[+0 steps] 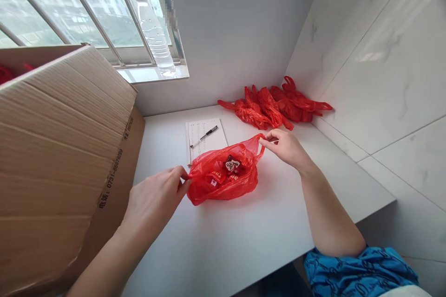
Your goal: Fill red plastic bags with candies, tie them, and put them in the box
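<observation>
Lying behind bag [232, 191]: notebook [214, 141], pen [205, 135]

Single head-worn view, facing forward and down, close above a white table [230, 236]

Your left hand [155, 195] and right hand [285, 147]: bare, forearms [329, 211] too. Your right sleeve [358, 269]: short, bright blue, loose, creased, printed all over with dark looping squiggles. White material [406, 292] just below it, cut off by view edge, garment unclear
</observation>
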Motion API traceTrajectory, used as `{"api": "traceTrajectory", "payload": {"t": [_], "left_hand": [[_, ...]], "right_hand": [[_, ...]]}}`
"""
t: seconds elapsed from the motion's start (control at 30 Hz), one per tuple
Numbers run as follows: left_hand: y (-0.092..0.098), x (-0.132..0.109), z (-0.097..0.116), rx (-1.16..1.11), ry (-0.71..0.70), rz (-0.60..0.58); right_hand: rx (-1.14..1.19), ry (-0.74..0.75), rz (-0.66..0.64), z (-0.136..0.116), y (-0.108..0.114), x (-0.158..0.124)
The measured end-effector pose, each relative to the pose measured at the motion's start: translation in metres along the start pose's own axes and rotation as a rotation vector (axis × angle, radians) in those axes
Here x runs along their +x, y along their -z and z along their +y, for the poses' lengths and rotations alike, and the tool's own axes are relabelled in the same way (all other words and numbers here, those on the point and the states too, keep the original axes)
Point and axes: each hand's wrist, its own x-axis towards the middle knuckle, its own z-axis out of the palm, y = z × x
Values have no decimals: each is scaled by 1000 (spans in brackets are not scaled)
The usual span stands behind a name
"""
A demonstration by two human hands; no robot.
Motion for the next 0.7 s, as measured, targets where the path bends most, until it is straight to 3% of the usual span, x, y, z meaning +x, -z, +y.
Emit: {"api": "traceTrajectory", "payload": {"t": [0.1,0.27,0.37,0.43,0.57,0.7], "left_hand": [[22,1,8,-61,-3,115],[56,15,25,-678,-87,502],[69,28,34,-1027,-169,576],[73,33,37,-1139,-225,588],[75,31,37,-975,-275,669],[69,24,39,-657,-401,727]], "right_hand": [[273,95,49,-14,3,1],[729,277,60,-67,21,2],[967,321,17,-100,26,6],[1063,356,14,-115,24,9],[1034,439,-53,-129,13,7],[732,466,-229,-135,-8,-8]]}}
